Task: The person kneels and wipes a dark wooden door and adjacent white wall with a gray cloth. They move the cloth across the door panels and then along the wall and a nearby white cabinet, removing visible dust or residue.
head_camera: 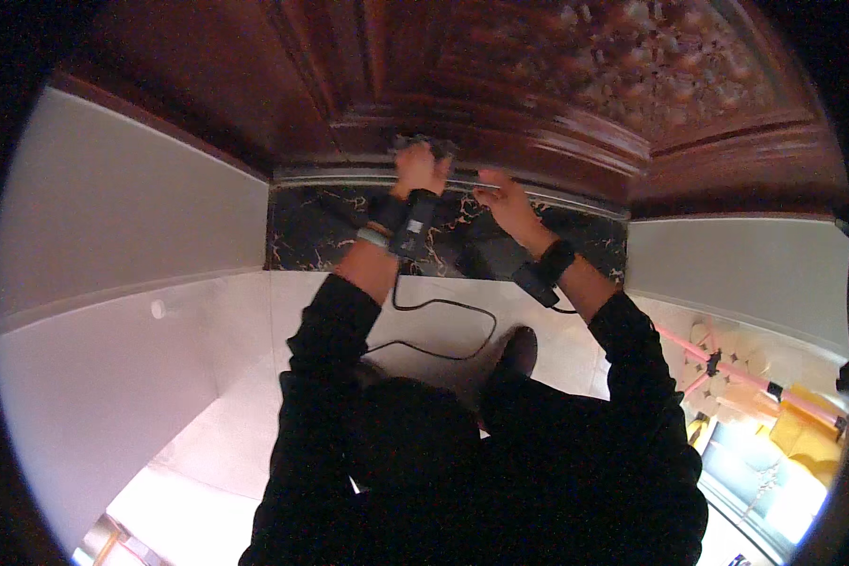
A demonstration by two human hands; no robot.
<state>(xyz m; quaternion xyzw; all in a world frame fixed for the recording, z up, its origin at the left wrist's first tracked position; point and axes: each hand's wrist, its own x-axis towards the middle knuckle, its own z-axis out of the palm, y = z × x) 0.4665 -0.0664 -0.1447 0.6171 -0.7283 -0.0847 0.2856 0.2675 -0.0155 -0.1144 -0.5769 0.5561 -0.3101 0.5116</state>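
Note:
My left hand presses a dark crumpled piece of material against the bottom rail of a carved reddish-brown wooden door. Blur and the hand itself hide most of that piece, so its exact kind is unclear. To the right, my right hand hovers over the metal threshold strip with its fingers apart and nothing in them. Below the strip lies a sill of black marble with pale veins. Both wrists wear black strapped devices.
A black cable loops from the left wrist device over the pale floor. Grey-and-white walls flank the doorway. At the lower right are a pink pole with black clips and a yellow object. My dark shoe stands below the sill.

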